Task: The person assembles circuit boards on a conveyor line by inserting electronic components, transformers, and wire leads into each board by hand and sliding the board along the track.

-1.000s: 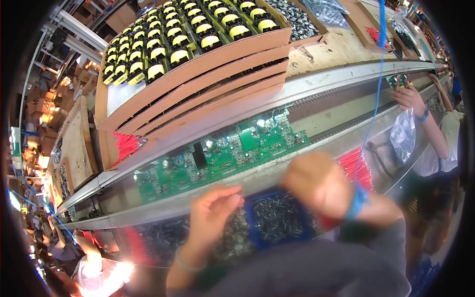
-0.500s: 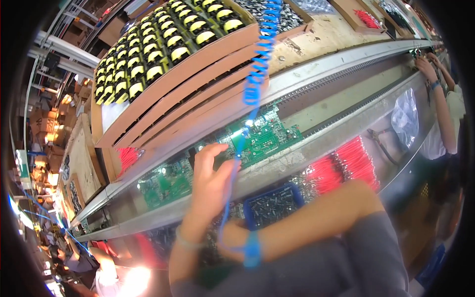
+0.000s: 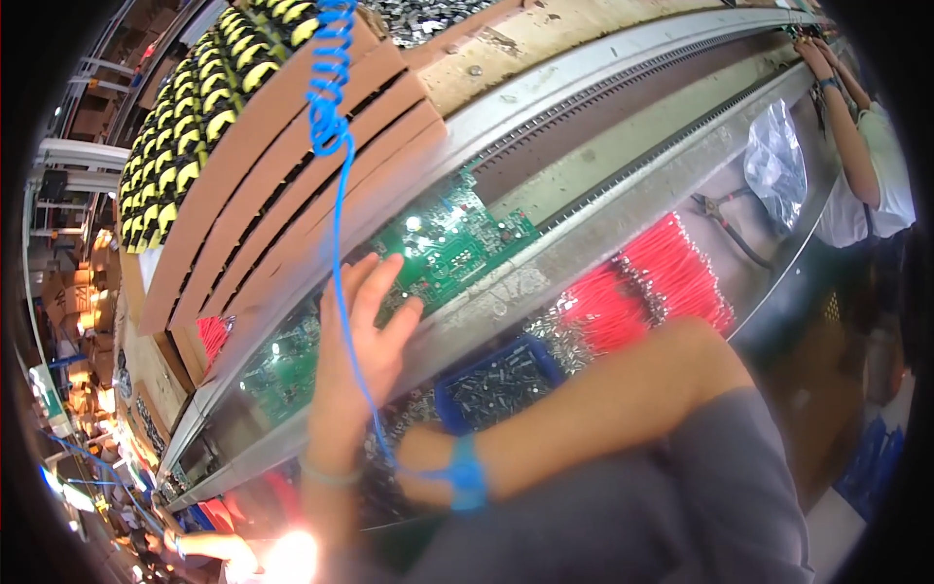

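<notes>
My left hand [image 3: 365,331] lies with its fingers spread on the near edge of a green circuit board [image 3: 452,238], which sits on the long metal conveyor rail [image 3: 584,107]. My right forearm crosses low from the right, with a blue wrist strap [image 3: 465,479] on it. My right hand [image 3: 416,465] is tucked behind my left forearm, its fingers hidden. A blue coiled cord [image 3: 331,107] runs up from the strap over my left hand.
A blue bin [image 3: 443,399] of small dark parts sits below the rail, beside red wire bundles [image 3: 652,282]. A second green board [image 3: 277,355] lies to the left. Cardboard trays of yellow-and-black parts [image 3: 195,127] rise behind. A co-worker's arm [image 3: 846,136] and a plastic bag [image 3: 778,161] are at far right.
My right arm has swung left and down, ending under my left forearm. My left hand went up from the bin to the green board, and the cord now hangs across the view.
</notes>
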Demonstrator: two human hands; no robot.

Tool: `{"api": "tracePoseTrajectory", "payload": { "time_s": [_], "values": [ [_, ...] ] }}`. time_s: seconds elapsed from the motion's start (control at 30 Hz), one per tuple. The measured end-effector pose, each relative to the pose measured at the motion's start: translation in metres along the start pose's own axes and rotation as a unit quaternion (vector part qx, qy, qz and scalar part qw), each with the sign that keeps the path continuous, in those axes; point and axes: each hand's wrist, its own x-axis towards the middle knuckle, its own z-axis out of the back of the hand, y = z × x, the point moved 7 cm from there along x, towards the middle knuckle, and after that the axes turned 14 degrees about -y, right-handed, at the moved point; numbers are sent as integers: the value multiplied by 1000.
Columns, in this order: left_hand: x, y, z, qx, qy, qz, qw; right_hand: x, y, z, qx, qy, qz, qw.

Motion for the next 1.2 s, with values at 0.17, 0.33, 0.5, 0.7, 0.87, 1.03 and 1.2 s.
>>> {"api": "tracePoseTrajectory", "payload": {
  "time_s": [0.17,0.33,0.5,0.7,0.87,1.03,1.2],
  "values": [
    [3,0,1,-5,13,-8,1000,0,-1,2,13,-74,26,997],
    [4,-2,1,-9,1,-13,1000,2,-1,6,18,-145,63,987],
    [3,-2,0,-13,-1,-5,1000,1,3,12,21,-213,100,972],
    [4,-3,0,-13,7,-8,1000,-8,1,22,15,-289,85,953],
    [7,-7,-2,14,19,-31,999,-7,1,25,10,-275,88,957],
    [17,-27,5,111,51,-105,987,-5,8,29,0,-255,99,962],
    [22,-31,-6,114,62,-114,985,-9,3,23,-40,-253,95,962]
  ]
}}
